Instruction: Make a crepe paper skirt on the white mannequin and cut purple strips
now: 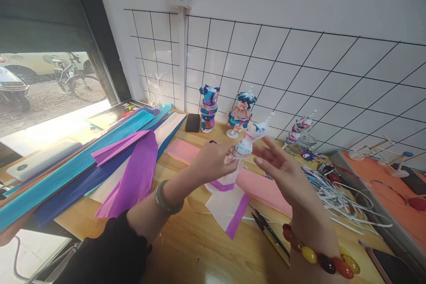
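Observation:
My left hand is closed around the waist of a small white dress-form mannequin with painted teal and pink patches, tilted to the right. My right hand is beside the mannequin's right side, fingers apart and holding nothing; whether a fingertip touches the form cannot be told. Under the hands lies a cut white crepe paper piece with a purple edge. A pink crepe strip runs behind it. Dark-bladed scissors rest near my right wrist.
Two paper-dressed mannequins and a third patterned one stand along the grid wall. Blue, purple and white crepe strips cover the left. A black phone, tangled white strips and an orange tray are also around.

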Motion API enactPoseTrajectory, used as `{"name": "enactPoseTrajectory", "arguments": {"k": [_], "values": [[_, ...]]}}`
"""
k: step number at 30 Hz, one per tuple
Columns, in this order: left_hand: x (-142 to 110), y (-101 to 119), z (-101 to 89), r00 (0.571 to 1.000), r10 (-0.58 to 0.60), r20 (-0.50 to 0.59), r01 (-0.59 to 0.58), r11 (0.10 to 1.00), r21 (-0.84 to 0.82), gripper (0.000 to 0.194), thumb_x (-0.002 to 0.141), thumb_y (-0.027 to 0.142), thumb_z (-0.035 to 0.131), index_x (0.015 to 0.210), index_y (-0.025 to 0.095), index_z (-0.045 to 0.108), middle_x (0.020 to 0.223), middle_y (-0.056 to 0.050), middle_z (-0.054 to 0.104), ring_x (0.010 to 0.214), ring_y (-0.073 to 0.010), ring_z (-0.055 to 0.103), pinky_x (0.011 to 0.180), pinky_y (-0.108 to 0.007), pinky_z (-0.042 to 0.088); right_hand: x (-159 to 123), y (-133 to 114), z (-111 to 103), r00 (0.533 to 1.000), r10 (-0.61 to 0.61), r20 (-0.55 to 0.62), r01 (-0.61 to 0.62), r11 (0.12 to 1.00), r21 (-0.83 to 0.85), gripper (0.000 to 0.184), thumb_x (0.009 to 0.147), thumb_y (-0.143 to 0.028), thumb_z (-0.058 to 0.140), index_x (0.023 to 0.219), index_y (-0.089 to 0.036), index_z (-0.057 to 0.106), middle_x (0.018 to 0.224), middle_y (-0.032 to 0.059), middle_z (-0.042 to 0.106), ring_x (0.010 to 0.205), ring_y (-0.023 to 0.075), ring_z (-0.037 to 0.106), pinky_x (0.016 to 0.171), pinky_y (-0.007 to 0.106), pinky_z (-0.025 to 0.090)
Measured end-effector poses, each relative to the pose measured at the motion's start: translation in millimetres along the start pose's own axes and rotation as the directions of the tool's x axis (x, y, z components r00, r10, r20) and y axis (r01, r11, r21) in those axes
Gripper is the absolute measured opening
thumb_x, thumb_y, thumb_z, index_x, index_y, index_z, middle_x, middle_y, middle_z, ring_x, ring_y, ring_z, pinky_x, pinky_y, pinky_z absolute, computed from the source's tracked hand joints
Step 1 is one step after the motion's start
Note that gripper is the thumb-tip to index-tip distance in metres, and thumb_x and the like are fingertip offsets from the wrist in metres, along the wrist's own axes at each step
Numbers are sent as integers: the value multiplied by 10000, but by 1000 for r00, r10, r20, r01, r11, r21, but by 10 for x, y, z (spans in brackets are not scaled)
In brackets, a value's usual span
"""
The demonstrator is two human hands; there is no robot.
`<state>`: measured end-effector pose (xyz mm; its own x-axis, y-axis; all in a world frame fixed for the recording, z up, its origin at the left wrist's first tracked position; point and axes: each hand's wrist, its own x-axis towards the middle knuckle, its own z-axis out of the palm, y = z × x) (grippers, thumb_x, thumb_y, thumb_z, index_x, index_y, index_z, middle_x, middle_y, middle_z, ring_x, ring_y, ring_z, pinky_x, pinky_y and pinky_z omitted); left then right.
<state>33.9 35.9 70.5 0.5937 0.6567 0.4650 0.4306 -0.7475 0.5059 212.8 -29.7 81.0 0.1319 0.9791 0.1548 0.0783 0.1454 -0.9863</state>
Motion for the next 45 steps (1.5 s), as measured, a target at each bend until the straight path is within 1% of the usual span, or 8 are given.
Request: {"name": "enactPoseTrajectory", "arguments": {"k": [4,8,16,23,28,35,39,45], "values": [[-18,32,114,989,129,-75,-96,935,342,259,839,290,453,1008,140,579,815,-81,648,826,-225,583,818,-383,364,23,-10,66,978,-81,-193,82,997,-3,486,695,-392,724,1127,-253,549,1064,68,665,1044,232,592,890,412,478],[-48,64,178,982,177,-61,-138,907,397,273,890,341,407,985,141,567,802,-75,637,843,-225,570,851,-403,341,49,-21,191,959,-145,-243,139,989,-45,398,677,-396,733,1012,-240,584,965,62,666,899,212,623,825,382,501],[-47,141,68,1000,-14,2,14,979,-203,507,704,592,592,998,180,571,932,-56,620,877,-196,557,772,-330,415,89,32,42,933,-203,-296,214,977,4,218,731,-380,681,877,-248,587,773,-2,613,701,136,581,612,264,481],[28,36,85,958,-141,250,286,556,-781,414,730,428,651,1033,148,614,1054,-103,642,978,-193,591,866,-336,442,112,78,-52,977,-174,-122,194,965,177,205,788,-370,624,973,-281,620,877,23,672,808,173,620,618,282,482],[32,-28,112,925,-99,367,379,302,-875,529,631,283,760,1117,152,596,980,-98,677,918,-186,625,862,-349,460,77,32,85,986,-154,-59,161,975,153,313,798,-412,596,1091,-301,588,1006,51,687,967,226,622,712,351,514],[63,-136,86,946,-131,296,324,350,-879,397,665,273,731,1029,133,656,1029,-109,673,946,-190,619,882,-338,453,67,69,81,994,9,-112,2,995,97,589,749,-427,664,1287,-283,475,1017,41,683,924,181,627,824,357,488],[80,-141,43,938,-252,239,324,384,-865,376,655,257,734,1005,138,666,981,-93,687,882,-167,630,839,-316,467,59,90,74,988,143,60,-146,988,49,767,708,-372,721,1370,-223,362,835,19,702,811,160,634,777,330,481],[78,-127,26,932,-273,237,333,394,-856,347,653,252,737,968,126,667,966,-93,685,869,-159,625,816,-300,472,72,113,131,988,123,98,-129,990,55,716,695,-325,741,1324,-235,411,803,7,712,820,172,635,808,345,459]]}}
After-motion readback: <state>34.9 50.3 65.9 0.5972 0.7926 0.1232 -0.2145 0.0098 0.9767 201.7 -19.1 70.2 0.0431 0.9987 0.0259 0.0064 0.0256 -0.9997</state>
